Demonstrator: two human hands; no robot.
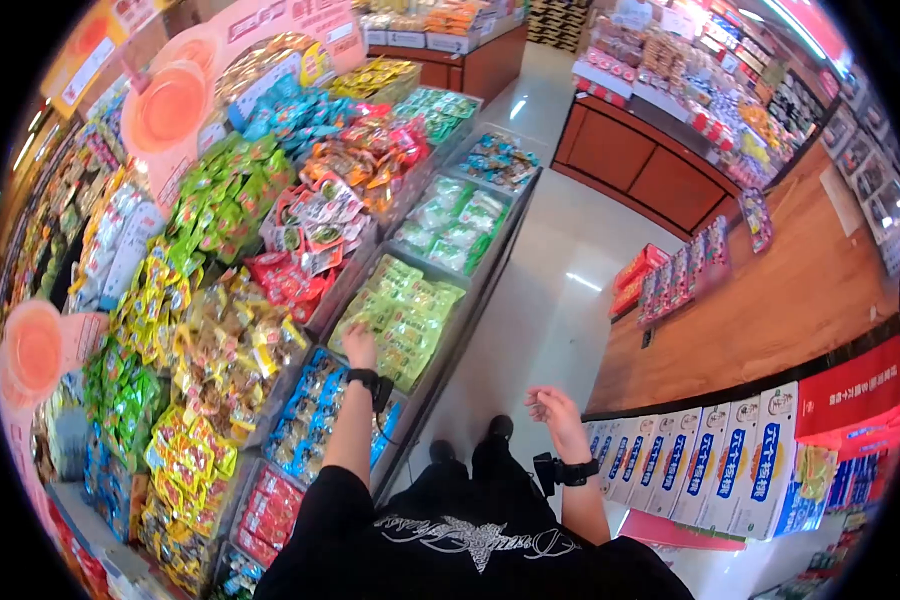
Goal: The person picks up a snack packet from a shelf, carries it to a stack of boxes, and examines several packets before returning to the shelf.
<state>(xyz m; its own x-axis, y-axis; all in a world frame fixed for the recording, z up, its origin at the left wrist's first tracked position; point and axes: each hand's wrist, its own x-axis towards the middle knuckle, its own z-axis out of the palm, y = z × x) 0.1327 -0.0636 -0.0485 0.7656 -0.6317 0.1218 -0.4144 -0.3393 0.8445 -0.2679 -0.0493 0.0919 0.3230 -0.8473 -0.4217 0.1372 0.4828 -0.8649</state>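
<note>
Nearest us, at six o'clock, is a black shirt (480, 555) with pale lettering and a star. Just beyond, each wrist wears a dark band: the left band (372, 386) toward eight, the right band (574, 472) toward five.

The left hand (360, 343) reaches toward eight, over the far-left part of the green packets (405, 310), which lie flat and overlapping in their section, just left of centre. We cannot tell whether its fingers have closed on a packet, since the fingertips blend into the wrappers. The right hand (555, 408), between four and five, has its fingers loosely curled, with nothing seen in them; it hangs above the floor (530, 340).

We judge that a quick pull on one green packet could drag its neighbours along, because they overlap. The left band could also brush the blue packets (315, 405) at eight if the forearm dips. A wide swing of the right hand might knock the cartons (690, 465) at four.

Farther off, we see white-green packets (452, 222) at twelve, a heap of snacks (220, 200) at ten, a wooden counter (760, 285) at three and a cabinet (635, 150) toward two.
</note>
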